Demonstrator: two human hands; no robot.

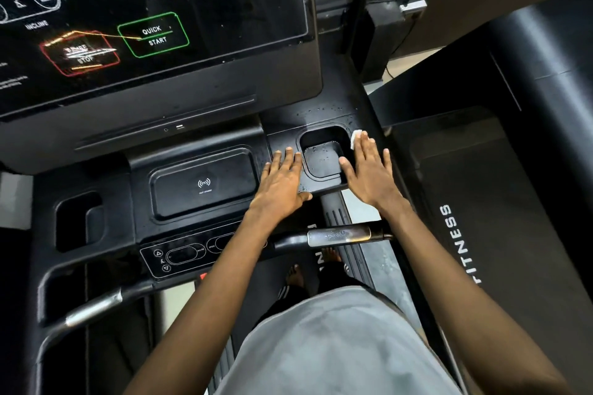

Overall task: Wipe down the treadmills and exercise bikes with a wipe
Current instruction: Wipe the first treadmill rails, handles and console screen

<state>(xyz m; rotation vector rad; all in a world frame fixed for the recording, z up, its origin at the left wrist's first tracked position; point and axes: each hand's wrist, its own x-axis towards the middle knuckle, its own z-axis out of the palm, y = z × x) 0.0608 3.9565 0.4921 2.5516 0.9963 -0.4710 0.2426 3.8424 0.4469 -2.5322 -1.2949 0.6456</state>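
I stand on a black treadmill and look down at its console tray (199,228). My right hand (369,170) lies flat, fingers spread, on the tray's right edge beside the right cup holder (322,154). It presses a small white wipe (355,138), which peeks out beyond the fingertips. My left hand (282,179) rests flat and empty on the tray just left of that cup holder. Water droplets dot the cup holder and the surface behind it. The touch screen (154,16) with QUICK START and STOP buttons stands above.
A wireless charging pad (203,186) sits mid-tray, with another cup holder (78,221) at the left. Metal grip handles (340,236) cross below my arms. A small button panel (179,256) lies under the pad. A neighbouring treadmill's belt (481,202) runs along the right.
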